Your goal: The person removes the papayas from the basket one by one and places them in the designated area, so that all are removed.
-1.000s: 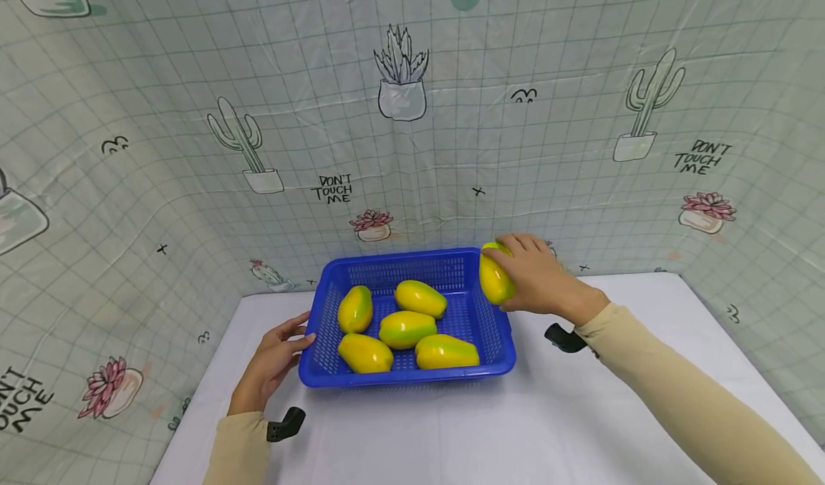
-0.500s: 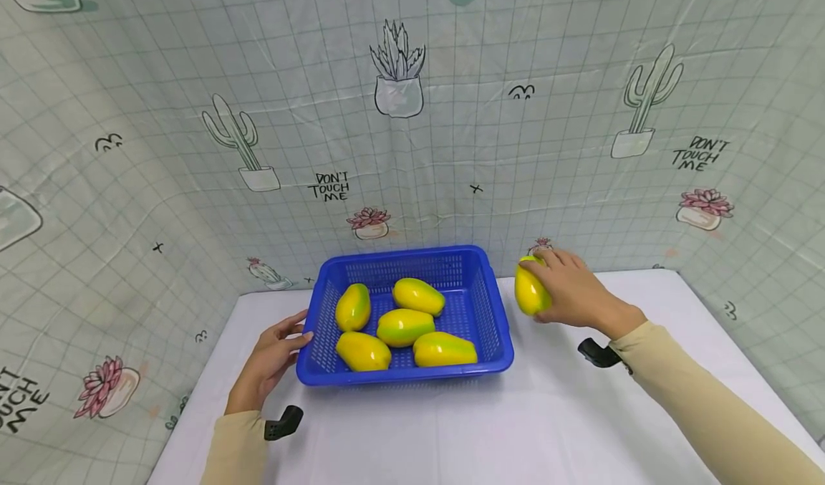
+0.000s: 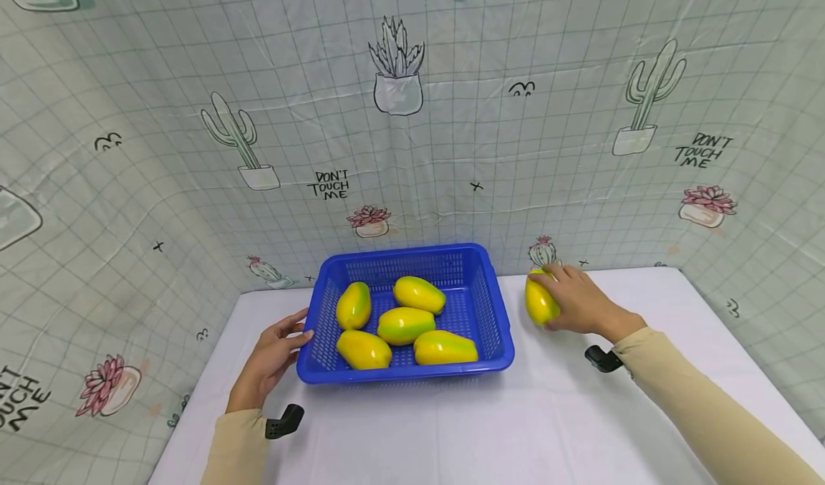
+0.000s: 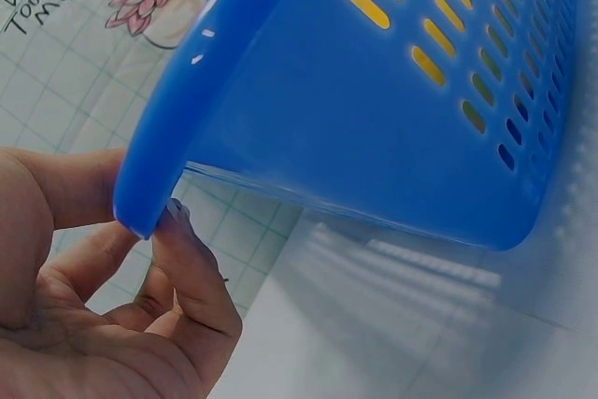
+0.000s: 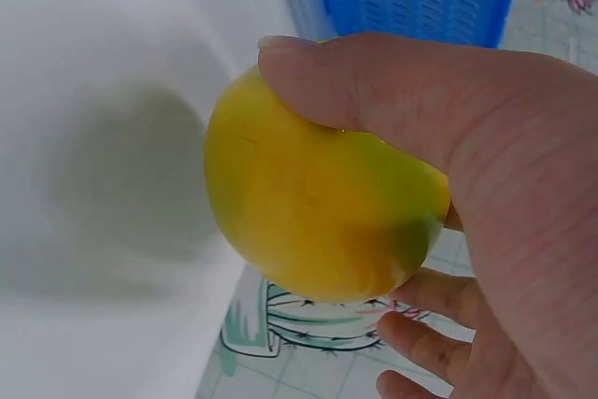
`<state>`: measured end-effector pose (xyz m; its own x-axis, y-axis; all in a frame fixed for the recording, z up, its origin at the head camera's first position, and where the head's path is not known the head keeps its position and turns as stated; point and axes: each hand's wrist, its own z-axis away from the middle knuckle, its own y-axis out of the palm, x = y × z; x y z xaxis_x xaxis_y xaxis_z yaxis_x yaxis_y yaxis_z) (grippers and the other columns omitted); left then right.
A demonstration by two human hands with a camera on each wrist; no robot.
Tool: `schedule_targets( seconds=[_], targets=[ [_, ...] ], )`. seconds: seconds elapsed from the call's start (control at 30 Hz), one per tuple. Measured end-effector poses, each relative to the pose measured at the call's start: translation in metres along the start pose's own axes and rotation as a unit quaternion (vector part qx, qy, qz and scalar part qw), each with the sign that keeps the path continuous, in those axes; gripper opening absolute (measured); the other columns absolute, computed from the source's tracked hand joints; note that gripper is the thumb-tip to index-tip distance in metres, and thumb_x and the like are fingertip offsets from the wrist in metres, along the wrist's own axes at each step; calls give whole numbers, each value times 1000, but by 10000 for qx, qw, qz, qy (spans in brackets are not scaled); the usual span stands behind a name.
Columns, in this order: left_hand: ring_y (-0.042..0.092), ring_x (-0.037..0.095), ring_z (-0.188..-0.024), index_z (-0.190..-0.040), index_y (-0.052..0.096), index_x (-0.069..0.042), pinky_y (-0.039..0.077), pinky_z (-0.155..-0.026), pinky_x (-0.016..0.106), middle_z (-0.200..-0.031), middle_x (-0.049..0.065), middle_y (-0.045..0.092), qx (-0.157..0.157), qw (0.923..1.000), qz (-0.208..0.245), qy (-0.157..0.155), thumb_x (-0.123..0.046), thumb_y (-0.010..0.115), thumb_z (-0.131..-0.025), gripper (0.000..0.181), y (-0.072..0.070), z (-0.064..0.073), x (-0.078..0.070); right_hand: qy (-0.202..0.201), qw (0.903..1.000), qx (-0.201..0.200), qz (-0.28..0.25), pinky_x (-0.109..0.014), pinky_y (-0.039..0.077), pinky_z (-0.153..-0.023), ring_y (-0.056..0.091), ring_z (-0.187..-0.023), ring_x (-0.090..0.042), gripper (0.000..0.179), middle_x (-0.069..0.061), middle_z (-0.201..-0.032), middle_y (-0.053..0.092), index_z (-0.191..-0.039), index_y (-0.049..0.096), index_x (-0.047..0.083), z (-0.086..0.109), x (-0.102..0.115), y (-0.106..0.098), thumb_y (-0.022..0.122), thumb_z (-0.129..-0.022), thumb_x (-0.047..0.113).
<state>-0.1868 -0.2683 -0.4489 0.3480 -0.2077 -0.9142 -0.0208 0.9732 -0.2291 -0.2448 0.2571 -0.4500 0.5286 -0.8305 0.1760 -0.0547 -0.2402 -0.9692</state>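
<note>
My right hand (image 3: 578, 300) grips a glossy yellow-green mango (image 3: 540, 299) to the right of the blue plastic basket (image 3: 404, 377). In the right wrist view, the thumb lies across this mango (image 5: 308, 193), and its shadow falls on the white cloth beside it. On the basket's left side, my left hand (image 3: 269, 356) pinches the rim. The left wrist view has the thumb on one face of the basket rim (image 4: 177, 128) and the fingers below it. Several more mangoes lie apart or touching inside the basket, such as one mango (image 3: 406, 326) in the middle.
A white cloth (image 3: 451, 435) covers the table. Behind and on both sides hangs a gridded curtain (image 3: 477, 141) printed with cacti, close to the basket's back edge. Each wrist carries a small black camera mount (image 3: 285, 422).
My right hand has carried the mango rightward from over the basket's right rim, then lowered it toward the cloth. The left hand stays at the rim; the basket's contents look unchanged.
</note>
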Motion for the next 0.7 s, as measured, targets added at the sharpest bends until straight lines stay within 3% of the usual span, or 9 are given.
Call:
schedule_targets(
  seconds=[0.4,0.7],
  targets=[
    [58,14,-94,-163,39,-3,52,-80,22,-132,15,47,36,9999,98,42,-7,61,-106,60,-1,1,-1,-24,9996,286,-63,-73,43,-103,51,-128,-58,87,-35,-144,52,-143,57,0,-2,-5,12,98,-69,22],
    [60,16,-95,-162,40,-4,53,-81,22,-132,16,48,27,9999,124,28,-7,61,-106,60,0,1,0,-104,9991,413,-65,-71,45,-101,54,-123,-55,85,-32,-137,56,-143,56,-2,-1,-6,22,97,-72,19]
  ],
)
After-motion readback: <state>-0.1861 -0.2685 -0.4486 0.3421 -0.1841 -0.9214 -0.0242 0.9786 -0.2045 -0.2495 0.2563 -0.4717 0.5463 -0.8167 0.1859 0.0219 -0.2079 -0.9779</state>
